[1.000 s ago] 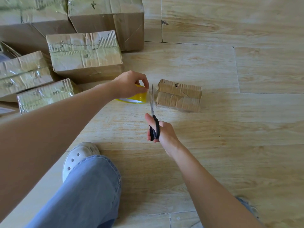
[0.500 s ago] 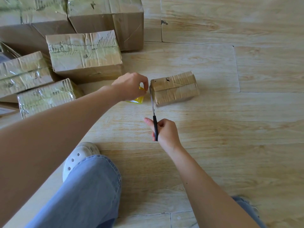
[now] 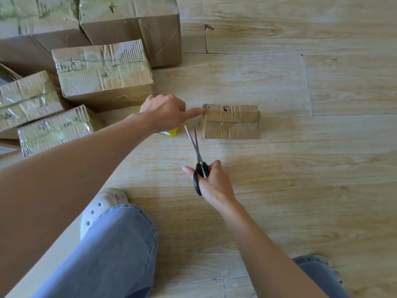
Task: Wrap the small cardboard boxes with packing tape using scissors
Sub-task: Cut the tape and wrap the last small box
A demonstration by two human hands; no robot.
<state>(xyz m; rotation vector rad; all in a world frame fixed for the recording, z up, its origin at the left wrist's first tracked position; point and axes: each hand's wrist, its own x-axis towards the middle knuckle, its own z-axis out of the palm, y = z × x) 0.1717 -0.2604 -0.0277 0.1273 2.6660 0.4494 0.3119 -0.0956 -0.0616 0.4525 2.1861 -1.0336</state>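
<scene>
Mid-floor, the left hand grips yellow packing tape, forefinger touching the small box, the right hand grips part-open scissors; taped boxes fill the far-left corner, this one seemingly unfinished.

The small box has been turned square-on. From the left hand, curled round the tape roll, a forefinger has been stretched onto its corner. The scissors have been opened and drawn back.
</scene>
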